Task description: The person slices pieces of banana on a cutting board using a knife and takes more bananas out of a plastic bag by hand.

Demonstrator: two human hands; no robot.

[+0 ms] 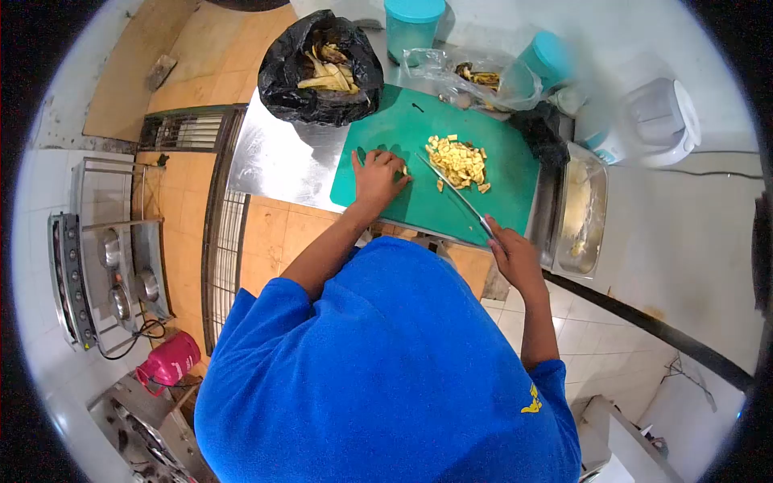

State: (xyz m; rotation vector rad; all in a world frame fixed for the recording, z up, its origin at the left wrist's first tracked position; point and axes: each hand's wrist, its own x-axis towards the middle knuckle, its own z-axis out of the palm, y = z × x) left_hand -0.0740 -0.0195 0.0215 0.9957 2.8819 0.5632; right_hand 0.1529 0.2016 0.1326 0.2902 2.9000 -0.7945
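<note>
A green cutting board (451, 211) lies on the metal counter, with a heap of diced banana (457, 161) toward its right half. My right hand (514, 256) is wrapped round the handle of a knife (456, 191). Its blade slants up and left, with the tip by the heap's left edge. My left hand (378, 181) rests palm down on the board's left part. A small banana piece (405, 171) shows between its thumb and index finger; the other fingers are spread. A black plastic bag (278, 76) with banana peels (328, 76) stands at the board's upper left corner.
Behind the board are a teal-lidded container (412, 32), a clear plastic bag (515, 88) and another teal-lidded container (547, 60). A metal tray (600, 209) sits at the right. At the left stand a stove (72, 278) and a pink gas cylinder (173, 360).
</note>
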